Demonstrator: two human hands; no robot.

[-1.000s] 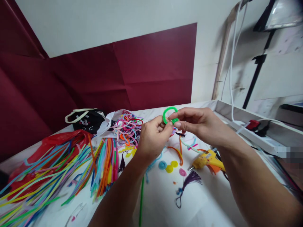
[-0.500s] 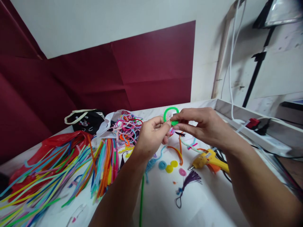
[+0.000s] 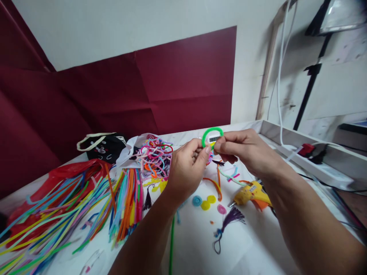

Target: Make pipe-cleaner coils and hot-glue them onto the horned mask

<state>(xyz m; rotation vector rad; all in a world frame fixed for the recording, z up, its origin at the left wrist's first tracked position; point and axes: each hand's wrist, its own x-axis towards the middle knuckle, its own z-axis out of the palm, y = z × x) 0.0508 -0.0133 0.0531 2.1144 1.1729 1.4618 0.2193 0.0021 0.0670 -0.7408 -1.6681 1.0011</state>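
Observation:
A bright green pipe cleaner [image 3: 212, 130], bent into a loop, is held up above the table between both hands. My left hand [image 3: 189, 160] pinches its left side between thumb and fingers. On the loop's right side, the fingertips of my right hand [image 3: 241, 147] are closed on the same pipe cleaner. Through the loop a small digital display [image 3: 213, 139] shows behind. Below the hands lie a blue coil [image 3: 197, 201], yellow discs [image 3: 211, 199], a pink coil [image 3: 221, 209] and a purple tassel [image 3: 233, 216] with a dark cord loop. A straight green pipe cleaner [image 3: 171, 244] lies beside my left forearm.
A yellow glue gun [image 3: 252, 194] lies under my right forearm. Loose pipe cleaners [image 3: 63, 214] and a red plastic bag [image 3: 57, 172] cover the left side. Behind are a tangled colourful pile [image 3: 155, 152] and a black pouch [image 3: 104, 149]. A power strip [image 3: 329, 170] runs along the right edge.
Both hands have shifted slightly; the green loop has moved a little right and now looks wider and more open at the bottom. My right fingers have curled closer around its end.

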